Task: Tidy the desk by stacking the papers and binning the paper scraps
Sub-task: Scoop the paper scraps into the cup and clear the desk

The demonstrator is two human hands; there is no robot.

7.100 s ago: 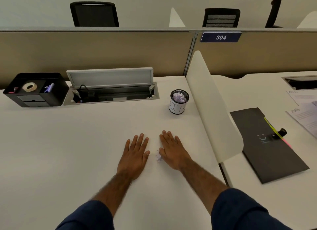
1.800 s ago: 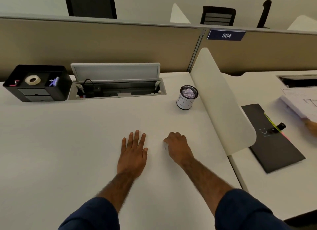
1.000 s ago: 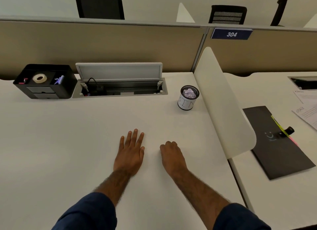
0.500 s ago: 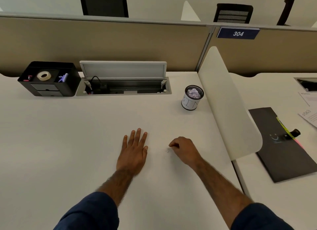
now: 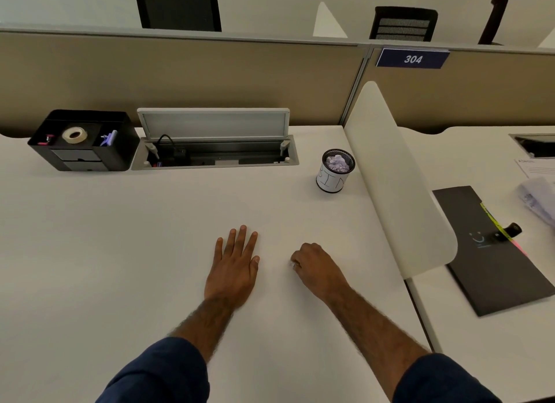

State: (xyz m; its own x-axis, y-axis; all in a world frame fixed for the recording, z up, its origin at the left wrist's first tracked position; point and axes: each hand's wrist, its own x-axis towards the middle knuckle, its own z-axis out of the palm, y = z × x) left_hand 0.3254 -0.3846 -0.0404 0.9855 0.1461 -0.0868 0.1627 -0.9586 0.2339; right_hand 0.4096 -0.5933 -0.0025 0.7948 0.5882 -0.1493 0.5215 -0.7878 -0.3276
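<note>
Saw a black organiser (image 5: 117,150) and an open cable tray (image 5: 214,154) well beyond the left hand (image 5: 234,270); noted a white divider (image 5: 396,186), then a dark folder (image 5: 495,267), right of the right hand (image 5: 318,267).

The bin (image 5: 333,177) stands on the desk (image 5: 120,252) with crumpled scraps (image 5: 338,163) in it. Left of the bin lies the cable tray (image 5: 214,154), and farther left the organiser (image 5: 84,141). Just right of the bin stands the divider (image 5: 390,177), with a folder (image 5: 492,252) and papers (image 5: 537,198) beyond. Before the bin rest the left hand (image 5: 234,267) and the right hand (image 5: 318,267), which pinches a paper scrap (image 5: 292,264).
</note>
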